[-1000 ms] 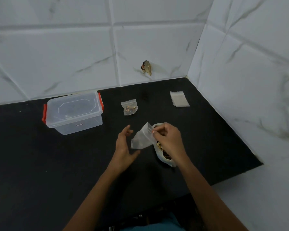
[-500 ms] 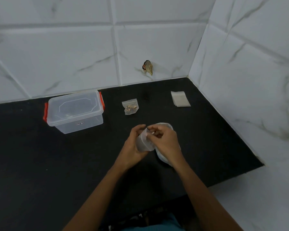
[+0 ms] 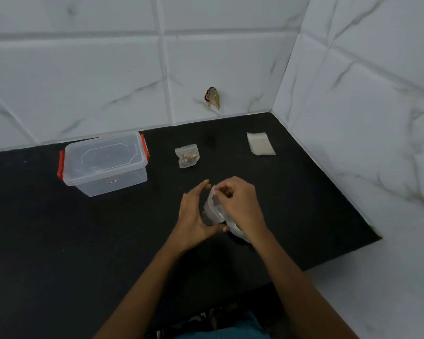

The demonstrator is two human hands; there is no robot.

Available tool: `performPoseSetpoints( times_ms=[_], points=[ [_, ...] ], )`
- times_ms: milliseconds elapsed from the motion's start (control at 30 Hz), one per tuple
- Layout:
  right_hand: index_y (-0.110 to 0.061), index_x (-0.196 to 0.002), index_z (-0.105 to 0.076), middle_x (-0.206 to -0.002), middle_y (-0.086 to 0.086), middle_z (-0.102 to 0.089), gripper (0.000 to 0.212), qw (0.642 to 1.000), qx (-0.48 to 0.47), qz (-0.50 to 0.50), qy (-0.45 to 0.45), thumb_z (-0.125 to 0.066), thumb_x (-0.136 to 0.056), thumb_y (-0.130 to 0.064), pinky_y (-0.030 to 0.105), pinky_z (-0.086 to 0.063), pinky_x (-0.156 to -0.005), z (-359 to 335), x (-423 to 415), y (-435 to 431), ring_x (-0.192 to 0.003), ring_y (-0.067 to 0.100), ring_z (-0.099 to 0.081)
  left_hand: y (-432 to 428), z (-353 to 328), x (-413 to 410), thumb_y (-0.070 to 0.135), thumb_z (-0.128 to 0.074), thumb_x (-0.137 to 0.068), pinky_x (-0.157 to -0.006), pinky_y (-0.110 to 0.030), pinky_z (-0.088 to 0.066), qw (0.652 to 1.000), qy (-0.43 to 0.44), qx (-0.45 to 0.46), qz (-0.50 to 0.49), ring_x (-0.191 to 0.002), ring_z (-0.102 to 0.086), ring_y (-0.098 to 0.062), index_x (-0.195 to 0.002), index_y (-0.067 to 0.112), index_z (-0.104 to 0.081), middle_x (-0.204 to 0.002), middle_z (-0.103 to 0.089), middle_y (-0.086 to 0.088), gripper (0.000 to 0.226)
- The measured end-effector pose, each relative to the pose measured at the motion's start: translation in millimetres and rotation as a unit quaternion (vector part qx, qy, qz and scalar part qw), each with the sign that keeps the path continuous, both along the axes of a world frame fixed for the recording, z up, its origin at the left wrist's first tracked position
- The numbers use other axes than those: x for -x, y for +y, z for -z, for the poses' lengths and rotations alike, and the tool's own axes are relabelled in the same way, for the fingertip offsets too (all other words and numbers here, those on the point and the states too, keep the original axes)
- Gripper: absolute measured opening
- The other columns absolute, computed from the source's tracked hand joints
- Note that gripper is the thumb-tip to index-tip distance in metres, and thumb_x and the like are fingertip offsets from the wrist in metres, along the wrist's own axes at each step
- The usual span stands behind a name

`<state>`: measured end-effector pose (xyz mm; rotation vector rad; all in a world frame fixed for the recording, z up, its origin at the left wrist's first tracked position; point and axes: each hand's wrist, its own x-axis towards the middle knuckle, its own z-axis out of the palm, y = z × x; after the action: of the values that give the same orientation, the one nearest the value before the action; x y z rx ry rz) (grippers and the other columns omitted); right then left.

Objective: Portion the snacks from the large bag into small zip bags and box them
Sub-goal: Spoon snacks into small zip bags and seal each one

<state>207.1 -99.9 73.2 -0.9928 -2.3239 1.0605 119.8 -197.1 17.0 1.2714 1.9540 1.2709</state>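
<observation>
Alt text: A person at a black bench (image 3: 59, 241) holds a small zip bag (image 3: 213, 207) upright, to the right of a lidded clear box (image 3: 105, 162) and nearer the body. The right hand (image 3: 241, 204) pinches the bag's mouth. The left hand (image 3: 194, 211) is spread, with the thumb under the bag. The large snack bag (image 3: 236, 231) lies mostly hidden beneath the right wrist (its opening cannot be seen).

Risks: the thin mouth could slip from the pinch, or the wrist could nudge the large bag and spill snacks.

One filled bag (image 3: 187, 156) and a stack of empty bags (image 3: 261, 144) lie right of the box, toward the wall. There is bare bench between the box and the hands.
</observation>
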Motion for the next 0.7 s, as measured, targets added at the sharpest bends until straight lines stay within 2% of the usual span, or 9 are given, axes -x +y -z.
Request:
performPoseSetpoints(
  times_ms=[67, 167, 233, 333, 433, 500, 567, 633, 700],
  points=[
    [-0.011, -0.093, -0.066, -0.096, -0.001, -0.059, 0.009, 1.000, -0.021, -0.009, -0.006, -0.061, -0.086, -0.011, 0.010, -0.044, -0.067, 2, 0, -2, -0.071, -0.002, -0.050, 4, -2, -3, 0.060, -0.069, -0.051, -0.113, -0.042, -0.022, 1.000, 0.018, -0.003, 0.002, -0.123, -0.025, 0.007, -0.130, 0.048, -0.014, -0.127, -0.021, 0.037, 0.098],
    [-0.010, -0.100, -0.064, -0.099, -0.001, -0.058, 0.015, 1.000, 0.003, -0.019, -0.017, -0.061, -0.086, -0.009, 0.016, -0.049, -0.074, 2, 0, -3, -0.083, 0.004, -0.055, 9, -5, -4, 0.053, -0.072, -0.055, -0.104, -0.028, -0.033, 0.999, -0.045, -0.004, -0.008, -0.122, -0.038, -0.001, -0.130, 0.042, -0.024, -0.122, -0.036, 0.028, 0.089],
    [-0.011, -0.106, -0.062, -0.095, -0.005, -0.058, 0.024, 0.998, 0.055, -0.023, -0.009, -0.064, -0.083, -0.004, 0.022, -0.052, -0.081, 2, 0, -2, -0.087, 0.007, -0.057, 10, -4, -4, 0.032, -0.077, -0.067, -0.098, -0.020, -0.039, 0.997, -0.071, -0.023, -0.019, -0.115, -0.048, 0.003, -0.122, 0.038, -0.034, -0.118, -0.046, 0.020, 0.070],
    [-0.016, -0.107, -0.056, -0.086, -0.015, -0.053, 0.032, 0.991, 0.133, -0.023, 0.010, -0.065, -0.080, 0.000, 0.011, -0.049, -0.071, 2, -5, 1, -0.080, 0.000, -0.055, 10, -5, -3, 0.010, -0.073, -0.075, -0.091, -0.016, -0.046, 0.993, -0.097, -0.046, -0.043, -0.106, -0.052, 0.007, -0.117, 0.030, -0.041, -0.114, -0.052, 0.009, 0.057],
    [-0.020, -0.101, -0.053, -0.084, -0.015, -0.052, 0.030, 0.991, 0.136, -0.009, 0.004, -0.064, -0.081, -0.001, 0.017, -0.051, -0.075, 2, -6, 1, -0.082, 0.002, -0.056, 10, -2, -2, 0.029, -0.077, -0.067, -0.099, -0.028, -0.045, 0.995, -0.089, -0.030, -0.020, -0.115, -0.050, -0.005, -0.125, 0.031, -0.035, -0.122, -0.048, 0.005, 0.072],
    [-0.023, -0.098, -0.051, -0.086, -0.014, -0.053, 0.029, 0.993, 0.121, 0.001, -0.011, -0.063, -0.081, -0.003, 0.026, -0.052, -0.083, 3, -3, 1, -0.090, 0.006, -0.057, 13, 1, -2, 0.047, -0.074, -0.055, -0.102, -0.032, -0.041, 0.997, -0.070, -0.015, -0.005, -0.123, -0.044, -0.012, -0.127, 0.049, -0.025, -0.132, -0.041, 0.006, 0.087],
    [-0.022, -0.100, -0.052, -0.092, -0.011, -0.056, 0.026, 0.993, 0.111, 0.002, -0.025, -0.063, -0.083, -0.006, 0.028, -0.051, -0.087, 4, 0, -1, -0.093, 0.008, -0.058, 15, 2, -5, 0.049, -0.074, -0.054, -0.102, -0.036, -0.039, 0.997, -0.071, -0.012, -0.005, -0.126, -0.040, -0.014, -0.123, 0.065, -0.017, -0.135, -0.037, 0.009, 0.091],
    [-0.017, -0.107, -0.055, -0.099, -0.006, -0.059, 0.027, 0.994, 0.108, 0.001, -0.033, -0.063, -0.083, -0.007, 0.029, -0.050, -0.089, 6, 0, 0, -0.096, 0.009, -0.058, 17, 3, -6, 0.049, -0.072, -0.055, -0.101, -0.040, -0.043, 0.997, -0.077, -0.024, -0.023, -0.123, -0.043, -0.014, -0.123, 0.060, -0.023, -0.132, -0.041, 0.007, 0.085],
    [-0.015, -0.109, -0.056, -0.095, -0.008, -0.057, 0.029, 0.993, 0.117, -0.002, -0.030, -0.063, -0.083, -0.005, 0.025, -0.051, -0.087, 6, -2, 2, -0.094, 0.009, -0.058, 18, 4, -6, 0.049, -0.069, -0.058, -0.097, -0.041, -0.046, 0.996, -0.068, -0.043, -0.039, -0.117, -0.048, -0.015, -0.123, 0.041, -0.032, -0.125, -0.046, 0.002, 0.075]
  ],
)
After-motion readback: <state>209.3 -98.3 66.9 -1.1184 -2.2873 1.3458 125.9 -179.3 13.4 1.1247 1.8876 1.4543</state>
